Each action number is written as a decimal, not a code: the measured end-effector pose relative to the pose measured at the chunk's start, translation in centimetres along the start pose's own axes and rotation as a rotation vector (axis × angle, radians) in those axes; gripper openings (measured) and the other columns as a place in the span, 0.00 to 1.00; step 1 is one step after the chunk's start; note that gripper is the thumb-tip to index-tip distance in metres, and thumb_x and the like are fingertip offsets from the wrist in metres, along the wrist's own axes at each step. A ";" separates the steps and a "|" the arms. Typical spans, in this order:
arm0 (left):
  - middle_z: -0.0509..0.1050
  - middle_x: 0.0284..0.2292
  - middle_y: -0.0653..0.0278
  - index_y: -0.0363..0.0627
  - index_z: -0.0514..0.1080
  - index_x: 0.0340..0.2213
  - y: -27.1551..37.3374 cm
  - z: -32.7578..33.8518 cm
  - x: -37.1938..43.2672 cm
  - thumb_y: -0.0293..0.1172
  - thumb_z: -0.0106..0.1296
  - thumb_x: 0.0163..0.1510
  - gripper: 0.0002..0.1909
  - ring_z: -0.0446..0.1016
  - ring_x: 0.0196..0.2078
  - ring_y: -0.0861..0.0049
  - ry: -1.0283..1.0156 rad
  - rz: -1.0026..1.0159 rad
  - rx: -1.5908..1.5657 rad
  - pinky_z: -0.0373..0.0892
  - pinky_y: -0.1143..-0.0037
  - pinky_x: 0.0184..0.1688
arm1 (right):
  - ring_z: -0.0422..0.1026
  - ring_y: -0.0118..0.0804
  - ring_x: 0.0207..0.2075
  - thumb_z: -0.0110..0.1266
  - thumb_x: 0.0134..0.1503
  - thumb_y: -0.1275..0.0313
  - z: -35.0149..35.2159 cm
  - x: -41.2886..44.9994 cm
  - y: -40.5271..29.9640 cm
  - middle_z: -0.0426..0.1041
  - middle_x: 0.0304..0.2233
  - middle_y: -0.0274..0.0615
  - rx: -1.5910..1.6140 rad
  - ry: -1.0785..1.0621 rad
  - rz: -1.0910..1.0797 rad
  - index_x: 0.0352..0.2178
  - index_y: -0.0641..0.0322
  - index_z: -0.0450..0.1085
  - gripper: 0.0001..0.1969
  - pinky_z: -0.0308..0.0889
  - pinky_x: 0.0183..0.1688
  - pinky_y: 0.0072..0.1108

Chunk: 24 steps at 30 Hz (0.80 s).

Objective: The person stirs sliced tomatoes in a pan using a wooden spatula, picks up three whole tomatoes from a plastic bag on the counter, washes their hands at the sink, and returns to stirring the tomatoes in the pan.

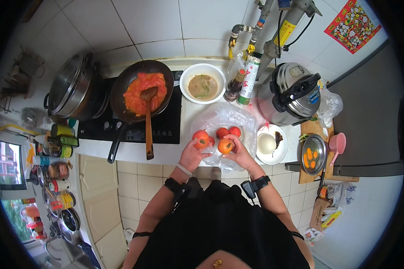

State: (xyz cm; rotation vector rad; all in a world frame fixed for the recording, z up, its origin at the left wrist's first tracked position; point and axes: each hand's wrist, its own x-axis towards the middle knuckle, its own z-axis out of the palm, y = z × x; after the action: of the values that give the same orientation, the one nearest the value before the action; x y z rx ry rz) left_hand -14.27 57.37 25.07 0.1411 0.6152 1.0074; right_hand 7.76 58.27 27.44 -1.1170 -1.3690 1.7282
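Observation:
My left hand (192, 155) has its fingers around a red tomato (201, 139) at the left side of a clear plastic bag (219, 116) on the counter. In my right hand (239, 154) is an orange-red tomato (225, 146), held at the bag's front. Just behind it, two more tomatoes (234, 131) rest on the plastic. To the left, a dark frying pan (119, 97) on a black cooktop holds cooked tomato (138, 89), with a wooden spatula (148, 127) lying in it and its handle past the rim.
Behind the bag stand a white bowl of soupy food (186, 70), a sauce bottle (234, 88) and a pressure cooker (289, 94). A white plate (282, 154) with a pale round item is at the right. A large steamer pot (72, 90) stands left; a metal bowl (318, 141) sits far right.

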 end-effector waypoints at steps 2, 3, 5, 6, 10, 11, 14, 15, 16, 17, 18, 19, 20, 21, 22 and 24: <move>0.66 0.47 0.58 0.44 0.59 0.49 -0.7 0.4 0.4 0.42 0.39 0.56 0.22 0.63 0.51 0.64 -0.023 -0.019 -0.069 0.65 0.58 0.43 | 0.60 0.27 0.49 0.60 0.40 0.84 0.8 -0.1 -0.4 0.61 0.46 0.31 0.077 -0.039 -0.088 0.49 0.52 0.55 0.35 0.57 0.51 0.20; 0.66 0.47 0.59 0.45 0.59 0.49 -1.1 0.5 0.5 0.43 0.38 0.56 0.23 0.63 0.51 0.65 -0.022 -0.025 -0.111 0.65 0.57 0.44 | 0.60 0.27 0.49 0.60 0.40 0.84 1.2 -0.1 -0.6 0.61 0.46 0.31 0.075 -0.040 -0.090 0.49 0.52 0.55 0.35 0.57 0.51 0.20; 0.66 0.47 0.59 0.46 0.59 0.50 -1.8 1.0 1.0 0.44 0.38 0.56 0.23 0.63 0.51 0.66 -0.023 -0.029 -0.153 0.64 0.57 0.44 | 0.60 0.27 0.49 0.61 0.39 0.84 2.1 -0.1 -1.3 0.61 0.46 0.32 0.029 -0.033 -0.128 0.49 0.52 0.55 0.35 0.56 0.51 0.20; 0.67 0.46 0.59 0.47 0.60 0.49 -2.2 1.3 1.3 0.45 0.39 0.55 0.23 0.64 0.50 0.67 0.000 -0.024 -0.216 0.65 0.57 0.43 | 0.61 0.28 0.48 0.61 0.40 0.82 2.8 -0.2 -1.9 0.62 0.45 0.33 0.038 0.004 -0.158 0.48 0.53 0.58 0.32 0.56 0.52 0.20; 0.69 0.41 0.63 0.49 0.64 0.43 -2.3 1.5 1.0 0.47 0.43 0.52 0.20 0.68 0.43 0.71 0.085 -0.050 -0.167 0.68 0.56 0.36 | 0.65 0.35 0.43 0.59 0.43 0.79 3.5 -0.2 -3.8 0.64 0.44 0.38 -0.662 -0.020 -0.345 0.41 0.56 0.65 0.21 0.60 0.46 0.20; 0.69 0.41 0.63 0.49 0.64 0.43 -2.2 1.1 0.9 0.47 0.43 0.52 0.20 0.68 0.43 0.71 0.082 -0.052 -0.167 0.68 0.56 0.36 | 0.65 0.35 0.43 0.59 0.43 0.79 2.7 0.1 -3.0 0.64 0.44 0.38 -0.666 -0.017 -0.345 0.41 0.56 0.65 0.21 0.60 0.46 0.20; 0.70 0.37 0.64 0.48 0.64 0.42 -2.1 -1.7 0.5 0.46 0.43 0.50 0.21 0.70 0.34 0.74 0.070 -0.102 -0.179 0.66 0.65 0.24 | 0.68 0.42 0.39 0.57 0.43 0.79 -1.8 1.4 2.0 0.67 0.39 0.41 -0.337 0.190 -0.037 0.38 0.60 0.67 0.17 0.65 0.39 0.26; 0.70 0.37 0.64 0.48 0.64 0.42 -1.9 -1.6 0.2 0.46 0.43 0.50 0.21 0.70 0.34 0.74 0.072 -0.104 -0.178 0.66 0.65 0.24 | 0.68 0.45 0.41 0.56 0.44 0.80 -3.6 1.8 3.6 0.68 0.39 0.45 -0.577 0.311 -0.080 0.39 0.60 0.67 0.18 0.65 0.42 0.27; 0.70 0.37 0.65 0.50 0.65 0.41 -1.5 -1.2 -0.5 0.46 0.42 0.51 0.19 0.69 0.35 0.74 0.043 -0.102 -0.144 0.65 0.68 0.23 | 0.68 0.47 0.41 0.55 0.43 0.80 -4.5 2.2 3.4 0.68 0.39 0.47 -0.677 0.348 -0.072 0.40 0.60 0.66 0.18 0.65 0.43 0.28; 0.69 0.36 0.65 0.51 0.65 0.40 -1.2 -0.8 -1.0 0.46 0.42 0.51 0.18 0.68 0.35 0.73 0.014 -0.099 -0.109 0.64 0.70 0.22 | 0.67 0.49 0.42 0.55 0.43 0.79 -5.0 2.7 3.2 0.68 0.39 0.48 -0.776 0.384 -0.065 0.40 0.61 0.66 0.19 0.65 0.44 0.29; 0.69 0.36 0.65 0.51 0.65 0.40 -1.1 -0.6 -1.3 0.46 0.42 0.51 0.18 0.68 0.35 0.73 0.016 -0.096 -0.112 0.64 0.70 0.22 | 0.67 0.49 0.42 0.55 0.43 0.79 -5.0 3.1 3.1 0.68 0.39 0.48 -0.777 0.379 -0.065 0.40 0.61 0.66 0.19 0.65 0.44 0.29; 0.69 0.37 0.65 0.51 0.65 0.40 -1.0 -0.5 -1.5 0.46 0.41 0.52 0.18 0.68 0.35 0.72 0.025 -0.099 -0.113 0.64 0.70 0.21 | 0.67 0.49 0.43 0.56 0.42 0.78 -4.9 3.6 3.2 0.68 0.39 0.49 -0.868 0.364 -0.042 0.40 0.62 0.65 0.20 0.64 0.45 0.30; 0.69 0.37 0.65 0.51 0.65 0.41 -0.9 -0.4 -1.6 0.46 0.41 0.52 0.18 0.68 0.35 0.72 0.033 -0.103 -0.114 0.64 0.70 0.21 | 0.66 0.50 0.43 0.57 0.42 0.77 -4.9 4.0 3.3 0.68 0.39 0.50 -0.959 0.348 -0.019 0.41 0.62 0.65 0.21 0.64 0.45 0.30; 0.69 0.37 0.65 0.51 0.65 0.41 -0.8 -0.2 -1.8 0.46 0.41 0.52 0.18 0.68 0.35 0.72 0.035 -0.099 -0.115 0.64 0.70 0.21 | 0.66 0.50 0.43 0.57 0.42 0.77 -5.2 4.5 4.4 0.68 0.39 0.50 -0.959 0.344 -0.022 0.41 0.62 0.65 0.21 0.64 0.45 0.30; 0.69 0.37 0.64 0.51 0.65 0.41 -0.7 0.0 -1.9 0.46 0.41 0.52 0.18 0.68 0.35 0.72 -0.004 -0.095 -0.116 0.64 0.70 0.21 | 0.67 0.51 0.42 0.57 0.42 0.75 -5.6 5.1 5.6 0.68 0.39 0.50 -0.977 0.379 0.025 0.41 0.62 0.65 0.21 0.65 0.44 0.30; 0.69 0.38 0.64 0.51 0.65 0.41 -0.6 -0.1 -2.0 0.46 0.41 0.52 0.18 0.68 0.35 0.72 -0.038 -0.084 -0.121 0.64 0.70 0.21 | 0.68 0.52 0.40 0.57 0.42 0.73 -6.0 5.8 6.2 0.69 0.38 0.50 -0.995 0.404 0.070 0.41 0.62 0.66 0.21 0.65 0.44 0.30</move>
State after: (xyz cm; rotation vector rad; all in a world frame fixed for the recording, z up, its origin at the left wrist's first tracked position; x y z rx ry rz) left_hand -14.65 55.39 25.63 0.0270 0.5202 0.9557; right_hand 10.88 64.40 19.56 -1.9063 -1.9571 0.7096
